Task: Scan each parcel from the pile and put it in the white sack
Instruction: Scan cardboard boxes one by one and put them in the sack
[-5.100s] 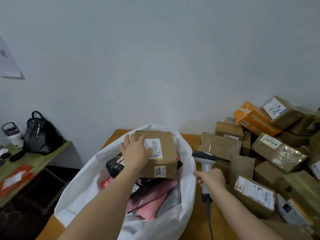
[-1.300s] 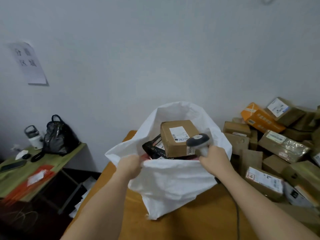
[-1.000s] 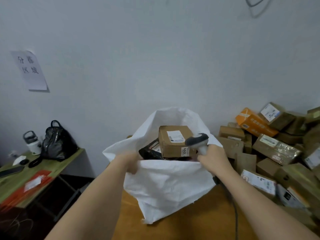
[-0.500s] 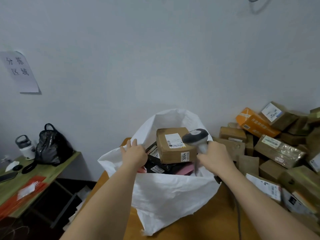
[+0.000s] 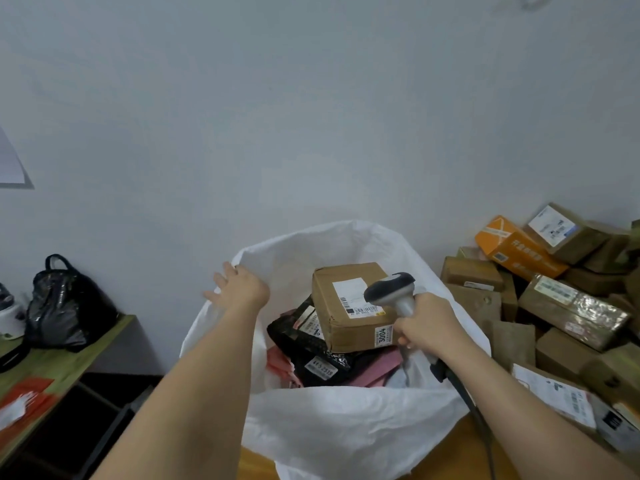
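Nearest you stood the white woven plastic sack [image 5: 346,424] on the orange-brown wooden table [image 5: 440,455]. Your right hand [image 5: 427,323] gripped the grey handheld barcode scanner [image 5: 391,292] at its right rim; your left hand [image 5: 239,289], fingers spread wide, pressed its left rim. Inside lay the brown cardboard box [image 5: 349,306] atop black and pink mailers. Farther right rose the pile of taped cardboard parcels [image 5: 561,306].

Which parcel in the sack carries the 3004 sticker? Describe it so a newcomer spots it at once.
Start at the white sack in the middle of the orange table. On top of the parcels inside sits a brown cardboard box, just left of the scanner. It alone there is a rigid box; its neighbours are soft black and pink mailers.
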